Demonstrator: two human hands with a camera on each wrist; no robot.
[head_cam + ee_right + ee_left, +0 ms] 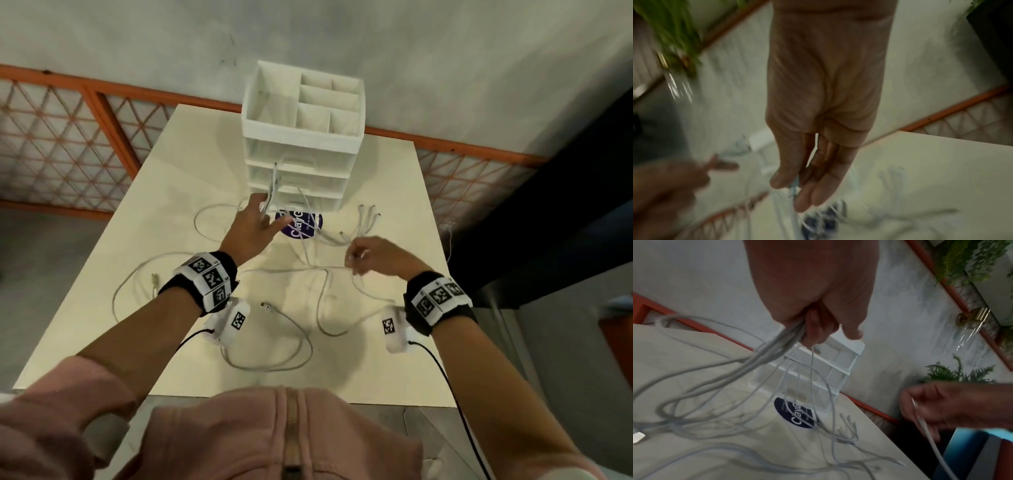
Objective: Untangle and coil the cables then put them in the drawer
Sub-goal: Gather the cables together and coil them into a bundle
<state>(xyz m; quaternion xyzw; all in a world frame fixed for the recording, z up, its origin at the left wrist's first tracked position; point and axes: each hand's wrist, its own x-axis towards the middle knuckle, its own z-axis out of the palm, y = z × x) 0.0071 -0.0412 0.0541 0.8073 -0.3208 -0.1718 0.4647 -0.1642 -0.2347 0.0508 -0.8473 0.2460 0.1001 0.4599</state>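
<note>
Pink sleeves (68, 404) nearest, left hand (251, 226) gripped bunched white cables (777, 344) above the desk (144, 240), right hand (373, 255) pinched one strand (929, 434), drawer unit (301, 137) far.

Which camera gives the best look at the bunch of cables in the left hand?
The left wrist view: the left hand grips the cable bunch close up, with strands fanning down to the table. The head view shows the bunch small, against the drawer unit. The right wrist view is too blurred to show it.
</note>
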